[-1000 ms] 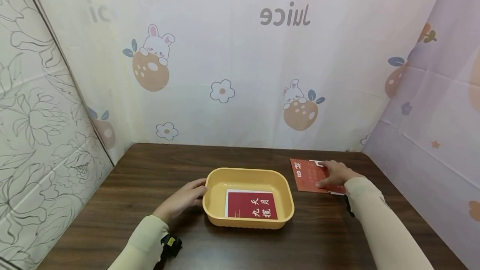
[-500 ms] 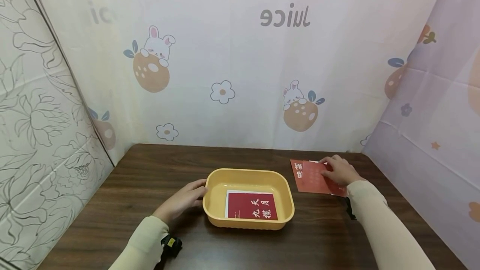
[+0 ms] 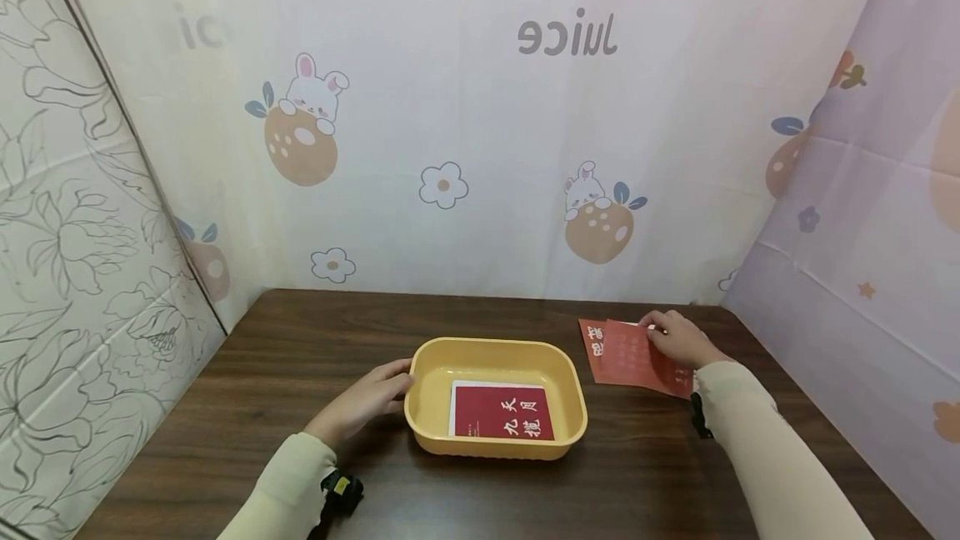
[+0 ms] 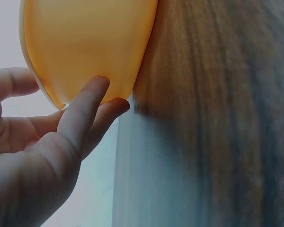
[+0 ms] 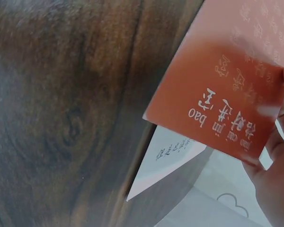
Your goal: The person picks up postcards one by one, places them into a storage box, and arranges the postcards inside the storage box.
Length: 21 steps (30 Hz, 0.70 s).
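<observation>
My left hand (image 3: 367, 398) is at the left side of a yellow plastic basin (image 3: 495, 447); in the left wrist view its fairly straight fingers (image 4: 87, 106) touch the basin's outer wall. A dark red card (image 3: 498, 411) with white characters lies in the basin, over a white edge. To the right, my right hand (image 3: 682, 340) pinches a lighter red card (image 5: 199, 99) with white lettering, its near edge raised. Under it lie another red card (image 3: 591, 340) and a white card with dark writing (image 5: 165, 153), mostly covered.
A dark wood-grain table (image 3: 337, 323) carries everything. Behind it and to the right hangs a pale curtain (image 3: 480, 107) with rabbit and fruit prints. A flower-line panel (image 3: 90, 215) closes the left side. Bare wood lies between basin and cards.
My right hand has drawn the upper red card slightly toward the right and lifted it off the cards beneath, its fingers now gripping the far edge. Left hand and basin have stayed put.
</observation>
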Available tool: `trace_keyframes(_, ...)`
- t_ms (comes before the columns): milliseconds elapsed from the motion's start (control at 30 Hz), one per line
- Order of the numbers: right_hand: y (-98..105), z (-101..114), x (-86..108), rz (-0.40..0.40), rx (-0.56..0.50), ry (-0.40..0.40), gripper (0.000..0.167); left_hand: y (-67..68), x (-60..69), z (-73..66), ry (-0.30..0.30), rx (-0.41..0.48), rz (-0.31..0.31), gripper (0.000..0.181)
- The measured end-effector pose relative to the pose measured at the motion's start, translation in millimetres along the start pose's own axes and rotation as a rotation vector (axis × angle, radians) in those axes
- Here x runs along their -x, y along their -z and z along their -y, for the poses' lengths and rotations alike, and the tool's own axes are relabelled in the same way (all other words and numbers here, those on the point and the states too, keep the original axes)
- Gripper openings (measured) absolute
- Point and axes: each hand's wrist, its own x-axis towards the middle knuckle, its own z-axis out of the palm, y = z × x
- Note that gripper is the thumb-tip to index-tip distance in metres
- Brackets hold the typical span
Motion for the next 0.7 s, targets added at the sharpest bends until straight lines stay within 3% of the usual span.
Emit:
trace_keyframes(400, 6.7, 9.6, -0.9, 0.03, -0.072, -0.084, 0.023, 0.3, 0.8, -0.7, -0.006, -0.002, 0.006, 0.055)
trace_keyframes(700, 9.5, 24.6, -2.8, -0.039, -0.109, -0.013, 0.024, 0.6, 0.9, 0.0, -0.012, -0.001, 0.018, 0.055)
